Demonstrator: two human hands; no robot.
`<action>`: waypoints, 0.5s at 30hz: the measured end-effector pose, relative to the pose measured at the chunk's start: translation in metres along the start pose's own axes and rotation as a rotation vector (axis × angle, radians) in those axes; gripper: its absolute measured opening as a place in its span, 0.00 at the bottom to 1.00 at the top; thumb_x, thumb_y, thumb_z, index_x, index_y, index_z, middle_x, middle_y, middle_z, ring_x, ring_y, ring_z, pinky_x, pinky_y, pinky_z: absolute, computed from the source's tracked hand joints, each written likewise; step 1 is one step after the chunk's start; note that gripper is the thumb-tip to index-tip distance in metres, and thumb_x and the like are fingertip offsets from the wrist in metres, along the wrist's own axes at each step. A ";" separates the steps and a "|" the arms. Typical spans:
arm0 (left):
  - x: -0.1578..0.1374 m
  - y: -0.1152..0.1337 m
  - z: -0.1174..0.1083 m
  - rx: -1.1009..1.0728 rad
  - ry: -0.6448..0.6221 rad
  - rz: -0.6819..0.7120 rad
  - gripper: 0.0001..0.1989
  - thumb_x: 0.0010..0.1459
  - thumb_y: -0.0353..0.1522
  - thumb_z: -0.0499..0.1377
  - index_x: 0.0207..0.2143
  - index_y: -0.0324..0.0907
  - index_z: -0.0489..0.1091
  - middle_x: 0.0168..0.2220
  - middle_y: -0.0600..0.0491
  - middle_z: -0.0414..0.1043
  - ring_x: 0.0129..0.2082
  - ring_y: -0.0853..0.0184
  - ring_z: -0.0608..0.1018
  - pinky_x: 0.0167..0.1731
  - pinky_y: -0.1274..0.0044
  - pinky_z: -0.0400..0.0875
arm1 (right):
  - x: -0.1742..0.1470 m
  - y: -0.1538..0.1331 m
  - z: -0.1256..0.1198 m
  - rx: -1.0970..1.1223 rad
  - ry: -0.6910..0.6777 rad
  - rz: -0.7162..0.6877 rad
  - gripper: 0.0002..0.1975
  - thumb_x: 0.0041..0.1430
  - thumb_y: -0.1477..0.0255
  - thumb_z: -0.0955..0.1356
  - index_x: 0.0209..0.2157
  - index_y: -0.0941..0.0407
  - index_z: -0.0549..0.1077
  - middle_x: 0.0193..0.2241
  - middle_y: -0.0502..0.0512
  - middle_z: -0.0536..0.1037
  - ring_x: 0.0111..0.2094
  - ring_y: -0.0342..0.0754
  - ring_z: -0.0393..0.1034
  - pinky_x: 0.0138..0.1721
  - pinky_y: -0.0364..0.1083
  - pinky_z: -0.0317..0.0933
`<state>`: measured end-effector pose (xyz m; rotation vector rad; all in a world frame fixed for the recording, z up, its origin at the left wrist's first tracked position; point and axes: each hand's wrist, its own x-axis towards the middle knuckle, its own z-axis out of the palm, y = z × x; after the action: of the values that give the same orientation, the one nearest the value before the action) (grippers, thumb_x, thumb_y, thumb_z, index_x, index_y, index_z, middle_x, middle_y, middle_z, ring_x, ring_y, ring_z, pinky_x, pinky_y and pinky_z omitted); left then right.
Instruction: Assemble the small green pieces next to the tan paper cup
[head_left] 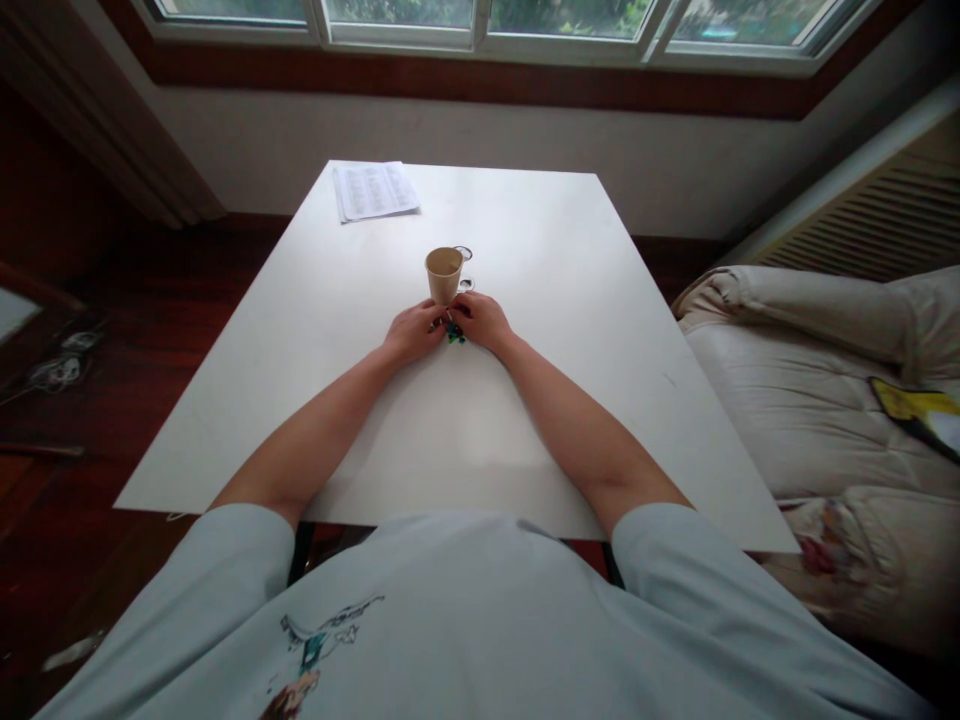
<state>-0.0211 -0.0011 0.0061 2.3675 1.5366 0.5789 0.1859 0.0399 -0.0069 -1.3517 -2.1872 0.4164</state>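
Note:
A brown paper cup stands upright on the white table, its mouth towards me. Just in front of its base, my left hand and my right hand almost meet, fingers bent and drawn together. Between them lies a small cluster of green, blue and dark pieces, too tiny to name. Whatever sits in the fingertips of either hand is too small to tell. Beside the cup on its right are a thin dark ring-shaped thing and a second small round thing, partly behind my right hand.
Printed sheets of paper lie at the table's far left corner. A beige sofa runs along the right side, with a yellow and black item on it. Beyond the table are a wall and a window. Cables lie at left.

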 end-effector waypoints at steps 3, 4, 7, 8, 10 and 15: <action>0.001 -0.001 0.001 -0.002 0.004 0.006 0.15 0.70 0.35 0.60 0.52 0.49 0.85 0.52 0.47 0.83 0.48 0.58 0.84 0.48 0.69 0.76 | 0.000 0.000 0.000 -0.001 -0.005 0.005 0.10 0.69 0.71 0.69 0.42 0.55 0.85 0.42 0.58 0.84 0.41 0.52 0.73 0.44 0.47 0.62; 0.001 -0.002 0.001 0.001 0.003 0.005 0.15 0.70 0.35 0.60 0.52 0.49 0.85 0.52 0.47 0.83 0.47 0.58 0.84 0.48 0.69 0.76 | 0.000 0.000 0.000 -0.001 -0.006 0.006 0.10 0.69 0.71 0.69 0.42 0.55 0.85 0.41 0.58 0.84 0.41 0.52 0.73 0.44 0.48 0.62; 0.001 -0.001 0.000 0.014 -0.004 0.005 0.14 0.70 0.35 0.60 0.51 0.48 0.85 0.52 0.47 0.83 0.47 0.57 0.84 0.48 0.69 0.76 | 0.000 0.000 0.001 0.003 -0.004 0.005 0.11 0.70 0.70 0.69 0.42 0.55 0.85 0.41 0.58 0.84 0.41 0.52 0.73 0.44 0.48 0.63; 0.001 0.000 0.000 0.018 -0.007 0.007 0.14 0.70 0.35 0.60 0.51 0.48 0.85 0.52 0.47 0.83 0.47 0.58 0.84 0.48 0.69 0.76 | 0.000 0.000 0.001 0.005 -0.002 0.004 0.11 0.70 0.70 0.68 0.42 0.55 0.85 0.41 0.58 0.83 0.41 0.52 0.73 0.44 0.48 0.63; 0.001 0.001 -0.001 0.020 -0.011 0.012 0.14 0.70 0.35 0.59 0.51 0.47 0.84 0.52 0.47 0.83 0.47 0.58 0.84 0.48 0.69 0.76 | 0.000 0.000 0.002 0.010 0.004 -0.002 0.11 0.70 0.69 0.68 0.43 0.55 0.85 0.41 0.58 0.83 0.40 0.52 0.73 0.45 0.48 0.63; 0.000 0.002 -0.002 0.011 -0.012 0.002 0.16 0.70 0.34 0.60 0.53 0.48 0.85 0.53 0.46 0.83 0.48 0.57 0.84 0.50 0.68 0.76 | -0.001 -0.002 0.000 0.001 -0.003 0.009 0.10 0.69 0.70 0.69 0.42 0.55 0.85 0.40 0.58 0.84 0.39 0.51 0.72 0.43 0.48 0.62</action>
<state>-0.0200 -0.0019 0.0089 2.3765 1.5364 0.5577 0.1848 0.0384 -0.0055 -1.3614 -2.1838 0.4233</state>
